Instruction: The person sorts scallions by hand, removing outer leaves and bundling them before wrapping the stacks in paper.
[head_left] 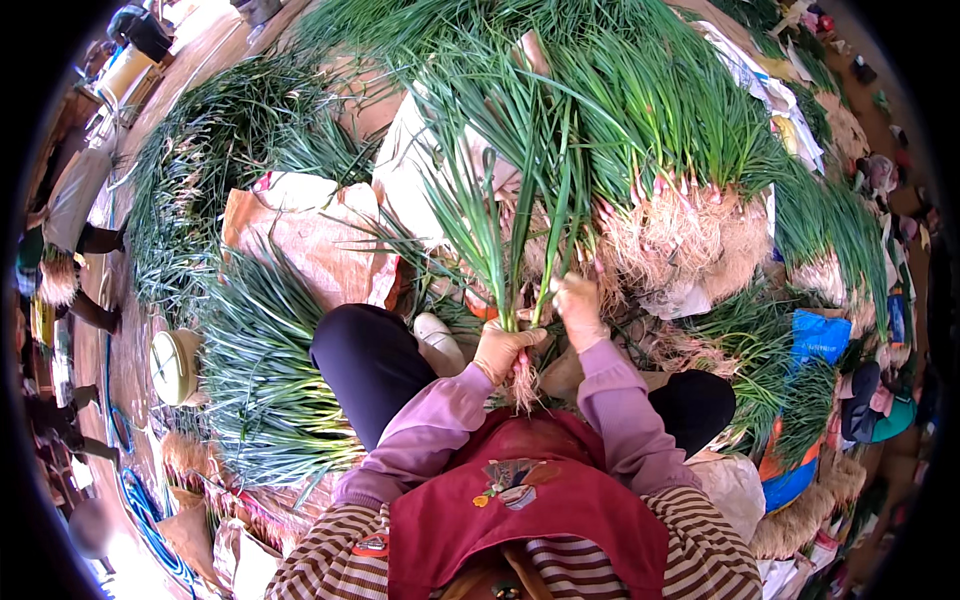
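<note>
My left hand (505,352), in a pale tan glove, grips a bunch of green onions (500,250) by their lower stems, with pink-white roots hanging below it. The long leaves fan upward. Just to the right and slightly higher, my right hand (576,310), similarly gloved, has its fingers curled closed against a yellow-green stalk of that bunch; what exactly they pinch is too small to make out. Past it lies a large heap of green onions (670,130) with tangled roots. Another pile (270,390) lies by my left knee.
Crumpled sacks (310,240) lie ahead. A pale green round container (173,367) and blue hose (145,510) are at left, a blue sack (815,340) at right. Other people (85,235) are at both edges, one on the left carrying a bundle.
</note>
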